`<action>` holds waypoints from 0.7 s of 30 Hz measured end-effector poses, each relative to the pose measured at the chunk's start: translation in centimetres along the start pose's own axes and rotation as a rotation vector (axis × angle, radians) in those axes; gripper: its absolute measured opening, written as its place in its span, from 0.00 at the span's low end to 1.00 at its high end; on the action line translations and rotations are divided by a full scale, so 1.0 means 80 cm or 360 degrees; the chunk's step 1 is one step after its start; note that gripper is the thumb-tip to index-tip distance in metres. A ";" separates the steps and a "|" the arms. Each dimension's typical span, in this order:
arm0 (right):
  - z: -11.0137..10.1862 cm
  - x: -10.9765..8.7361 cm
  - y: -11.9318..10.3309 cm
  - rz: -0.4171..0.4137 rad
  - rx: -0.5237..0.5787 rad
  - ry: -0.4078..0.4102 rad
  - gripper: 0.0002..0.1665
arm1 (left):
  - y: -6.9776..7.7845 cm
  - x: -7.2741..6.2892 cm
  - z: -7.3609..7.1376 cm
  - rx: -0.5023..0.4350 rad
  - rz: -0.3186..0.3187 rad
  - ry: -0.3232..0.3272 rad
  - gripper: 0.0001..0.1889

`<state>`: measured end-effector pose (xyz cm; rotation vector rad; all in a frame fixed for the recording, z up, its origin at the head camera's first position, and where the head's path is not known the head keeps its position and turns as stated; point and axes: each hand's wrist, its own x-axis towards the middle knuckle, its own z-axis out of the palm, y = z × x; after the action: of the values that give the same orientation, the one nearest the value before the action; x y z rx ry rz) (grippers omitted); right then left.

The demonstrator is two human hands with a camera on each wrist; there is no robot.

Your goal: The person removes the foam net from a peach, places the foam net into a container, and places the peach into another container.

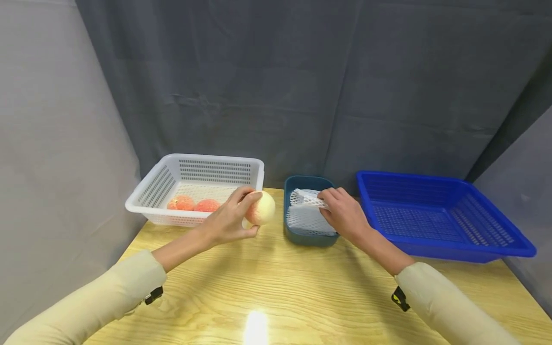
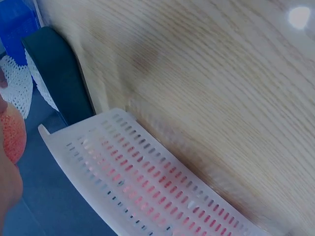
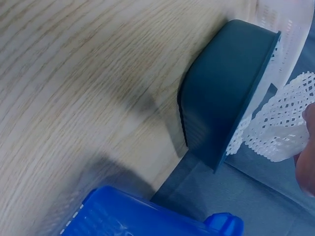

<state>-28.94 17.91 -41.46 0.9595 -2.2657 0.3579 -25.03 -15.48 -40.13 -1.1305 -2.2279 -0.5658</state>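
Observation:
My left hand (image 1: 233, 215) grips a peach (image 1: 264, 209), pale yellow with a red side, held up over the table between the white basket and the dark teal bin. Only part of that peach (image 2: 14, 132) shows at the edge of the left wrist view. With my right hand (image 1: 345, 213) I pinch a white foam fruit net (image 1: 308, 197) by its edge, above the teal bin (image 1: 316, 239). In the right wrist view the raised net (image 3: 283, 123) hangs from the fingers, clear of the bin's rim. More white foam nets (image 1: 308, 220) lie inside the bin.
At the left stands a white perforated basket (image 1: 161, 215) with peaches (image 1: 181, 202) in it. A blue perforated basket (image 1: 431, 244) sits at the right, close beside the bin. Grey cloth (image 1: 258, 86) hangs behind the wooden table (image 1: 276, 282).

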 end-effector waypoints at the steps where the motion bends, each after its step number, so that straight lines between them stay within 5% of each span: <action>1: 0.003 0.000 0.002 0.0000 -0.0009 0.0002 0.16 | -0.001 0.000 -0.001 0.0002 -0.0007 -0.0001 0.40; 8: 0.023 -0.002 0.010 0.0009 -0.0050 0.0003 0.15 | -0.007 -0.003 -0.008 0.0016 -0.0071 -0.0023 0.41; 21: 0.043 -0.010 0.009 0.0039 -0.0056 -0.0218 0.16 | -0.019 -0.009 -0.017 0.0056 -0.0146 -0.0057 0.40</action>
<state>-30.63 17.20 -44.57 0.9649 -2.4012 0.2696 -25.53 -17.55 -39.77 -1.0327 -2.3211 -0.5454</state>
